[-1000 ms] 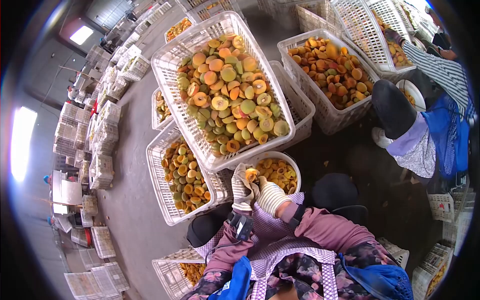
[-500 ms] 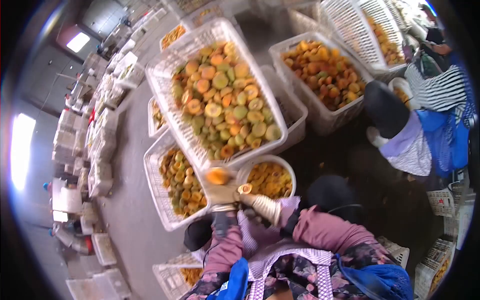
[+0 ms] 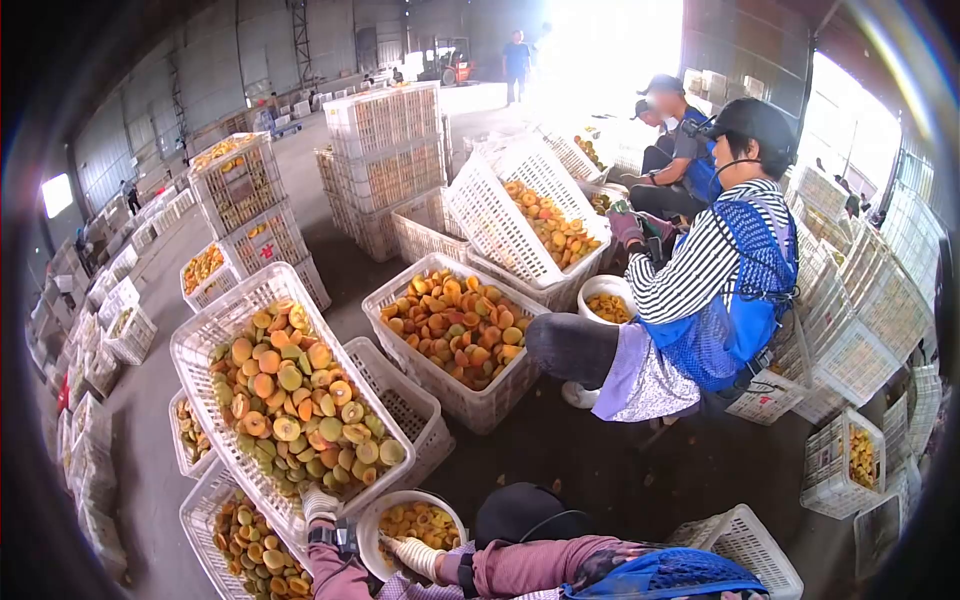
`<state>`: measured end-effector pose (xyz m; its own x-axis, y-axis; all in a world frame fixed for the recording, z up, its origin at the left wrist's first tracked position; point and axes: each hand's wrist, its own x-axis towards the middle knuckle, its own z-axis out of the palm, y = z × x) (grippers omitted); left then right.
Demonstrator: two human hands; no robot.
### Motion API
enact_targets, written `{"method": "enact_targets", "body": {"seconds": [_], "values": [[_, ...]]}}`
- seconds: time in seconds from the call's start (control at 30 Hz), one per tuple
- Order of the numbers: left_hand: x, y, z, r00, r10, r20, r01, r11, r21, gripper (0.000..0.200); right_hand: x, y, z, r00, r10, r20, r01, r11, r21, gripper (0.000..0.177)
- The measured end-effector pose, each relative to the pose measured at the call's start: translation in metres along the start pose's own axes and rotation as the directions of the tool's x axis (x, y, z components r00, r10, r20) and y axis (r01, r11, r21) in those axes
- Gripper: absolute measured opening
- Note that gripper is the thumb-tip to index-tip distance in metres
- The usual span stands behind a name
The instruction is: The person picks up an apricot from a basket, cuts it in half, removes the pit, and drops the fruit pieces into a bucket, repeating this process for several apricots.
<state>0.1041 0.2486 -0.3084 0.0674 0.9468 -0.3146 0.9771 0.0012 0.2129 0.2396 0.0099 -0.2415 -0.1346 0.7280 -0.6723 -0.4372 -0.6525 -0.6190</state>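
- Your fruit halves (image 3: 286, 428) are heaped in the tilted crate (image 3: 200, 372), right by your left hand (image 3: 320, 503). Probably light, bit soft, slick where cut; I'd hold them by the skin sides, no hard squeezing.
- Hands are apart: left's at the crate's near end, fingers by the fruit. Can't tell if it's gripping any.
- Right hand (image 3: 415, 558) is at the white bucket (image 3: 366, 540) of orange pieces; can't see whether it's holding one.
- Full crate's likely heavy and stiffish, so grab the rim.
- Red marking on a stacked crate (image 3: 268, 236), too small to read. No brand I can make out.
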Motion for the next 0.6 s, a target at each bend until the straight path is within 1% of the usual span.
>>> {"method": "enact_targets", "body": {"seconds": [0.03, 0.07, 0.1, 0.13, 0.17, 0.2, 0.23, 0.27, 0.3, 0.33, 0.37, 0.47, 0.5, 0.53, 0.57, 0.6], "values": [[0.006, -0.009, 0.01, 1.0, 0.011, -0.027, -0.012, 0.999, -0.048, 0.061, 0.0, -0.002, -0.001, 1.0, -0.009, -0.008, 0.009, 1.0, -0.02, 0.047], [-0.025, 0.004, 0.001, 0.972, 0.098, -0.213, -0.119, 0.989, -0.089, 0.041, 0.001, -0.003, -0.001, 1.0, -0.017, -0.015, 0.017, 0.999, -0.04, 0.047], [-0.051, 0.012, -0.008, 0.972, 0.098, -0.212, -0.12, 0.988, -0.094, 0.041, 0.013, 0.005, -0.001, 1.0, -0.017, -0.018, 0.016, 0.999, -0.043, 0.047], [-0.073, 0.019, -0.015, 0.964, 0.15, -0.218, -0.244, 0.824, -0.512, 0.028, 0.035, 0.021, -0.002, 0.914, -0.389, -0.112, 0.357, 0.905, -0.231, 0.047], [-0.085, 0.024, -0.015, 0.95, 0.193, -0.244, -0.309, 0.483, -0.819, 0.015, 0.026, 0.012, 0.004, 0.692, -0.711, -0.125, 0.609, 0.668, -0.428, 0.048], [-0.088, 0.021, -0.003, 0.97, 0.154, -0.19, -0.211, 0.135, -0.968, 0.013, 0.015, 0.002, -0.001, 0.888, -0.458, -0.033, 0.425, 0.847, -0.32, 0.046], [-0.09, 0.018, 0.012, 0.984, 0.131, -0.123, -0.089, -0.237, -0.967, 0.018, 0.012, -0.006, 0.0, 0.893, -0.448, -0.031, 0.416, 0.852, -0.318, 0.046], [-0.107, 0.02, 0.018, 0.987, 0.127, -0.096, -0.044, -0.364, -0.93, 0.017, 0.011, -0.01, 0.0, 0.895, -0.445, -0.021, 0.399, 0.822, -0.406, 0.046], [-0.122, 0.022, 0.02, 0.986, 0.136, -0.097, -0.044, -0.351, -0.935, 0.016, 0.009, -0.01, 0.001, 0.896, -0.445, -0.011, 0.382, 0.783, -0.491, 0.047], [-0.135, 0.023, 0.025, 0.985, 0.137, -0.1, -0.047, -0.347, -0.937, 0.016, 0.014, -0.002, 0.0, 0.838, -0.545, 0.002, 0.485, 0.744, -0.46, 0.05], [-0.143, 0.026, 0.027, 0.984, 0.142, -0.105, -0.053, -0.332, -0.942, 0.016, 0.014, -0.001, -0.001, 0.84, -0.543, 0.002, 0.483, 0.745, -0.459, 0.05], [-0.162, 0.032, 0.032, 0.979, 0.151, -0.135, -0.097, -0.236, -0.967, 0.018, 0.004, 0.0, -0.002, 0.858, -0.512, 0.032, 0.412, 0.651, -0.638, 0.05], [-0.169, 0.03, 0.036, 0.976, 0.157, -0.149, -0.119, -0.187, -0.975, 0.02, 0.008, 0.003, -0.005, 0.869, -0.494, 0.024, 0.385, 0.644, -0.661, 0.045], [-0.175, 0.028, 0.039, 0.973, 0.158, -0.167, -0.149, -0.124, -0.981, 0.022, -0.004, -0.006, -0.002, 0.843, -0.537, 0.027, 0.398, 0.59, -0.702, 0.041], [-0.179, 0.024, 0.045, 0.97, 0.15, -0.192, -0.186, -0.055, -0.981, 0.023, -0.018, -0.012, -0.005, 0.852, -0.499, 0.159, 0.396, 0.416, -0.819, 0.039], [-0.181, 0.019, 0.053, 0.967, 0.127, -0.221, -0.226, 0.029, -0.974, 0.025, 0.025, 0.027, -0.016, 0.749, -0.609, 0.26, 0.488, 0.244, -0.838, 0.041]]}}
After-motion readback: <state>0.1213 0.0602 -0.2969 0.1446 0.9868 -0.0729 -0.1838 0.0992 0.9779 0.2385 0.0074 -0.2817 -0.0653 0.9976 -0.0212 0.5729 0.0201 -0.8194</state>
